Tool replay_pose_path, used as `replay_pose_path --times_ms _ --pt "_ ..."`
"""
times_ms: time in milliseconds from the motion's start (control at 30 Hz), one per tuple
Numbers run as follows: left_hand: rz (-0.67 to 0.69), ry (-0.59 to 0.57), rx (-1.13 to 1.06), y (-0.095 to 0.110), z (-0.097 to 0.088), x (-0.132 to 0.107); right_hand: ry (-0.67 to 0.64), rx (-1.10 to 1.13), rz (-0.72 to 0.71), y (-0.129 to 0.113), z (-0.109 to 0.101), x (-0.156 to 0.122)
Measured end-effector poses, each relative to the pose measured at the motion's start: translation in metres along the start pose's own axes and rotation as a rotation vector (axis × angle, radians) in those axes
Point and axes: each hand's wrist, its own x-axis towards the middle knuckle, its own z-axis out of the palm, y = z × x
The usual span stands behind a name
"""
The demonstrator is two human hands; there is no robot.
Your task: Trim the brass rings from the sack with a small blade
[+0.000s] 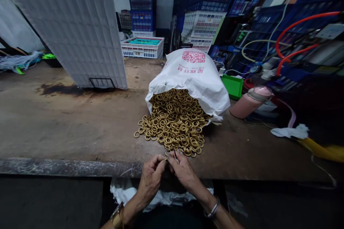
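A white sack with red print lies on its side on the worn workbench, and several brass rings spill from its mouth toward me. My left hand and my right hand meet at the bench's front edge, just below the pile. Both are pinched together on a small ring and a thin dark piece held between the fingertips. A watch sits on my left wrist and a bangle on my right.
A tall white grid panel stands at the back left. A pink flask and a green box lie right of the sack, with hoses and blue crates behind. A white plastic bag hangs below the bench edge.
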Motion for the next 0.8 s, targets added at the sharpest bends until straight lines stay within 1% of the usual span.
replay_pose_path --times_ms 33,200,333,433,500,567,600,700,800 --pt "-0.013 0.000 0.008 0.001 0.000 0.000 0.000 0.003 0.000 0.000 0.001 0.000" --pt "-0.158 -0.045 -0.029 0.005 -0.004 -0.001 0.038 -0.024 -0.062 -0.001 0.003 0.002" --pt "-0.216 -0.082 -0.054 0.010 -0.006 -0.003 0.012 0.003 -0.064 -0.005 0.004 0.003" --pt "-0.251 -0.104 -0.135 0.010 -0.007 -0.004 0.002 -0.016 -0.061 -0.006 0.003 0.004" --pt "-0.261 -0.100 -0.180 0.007 -0.008 -0.004 0.042 -0.113 -0.092 -0.005 0.001 0.003" --pt "-0.258 -0.095 -0.192 0.005 -0.010 -0.004 0.069 -0.275 -0.126 -0.002 -0.001 0.002" --pt "-0.252 -0.089 -0.193 0.004 -0.010 -0.004 0.060 -0.366 -0.133 -0.001 -0.001 0.000" --pt "-0.221 -0.067 -0.213 0.001 -0.011 -0.004 -0.030 -0.597 -0.132 0.001 0.000 -0.005" --pt "-0.207 -0.044 -0.224 0.002 -0.011 -0.004 -0.078 -0.728 -0.128 -0.001 0.002 -0.009"
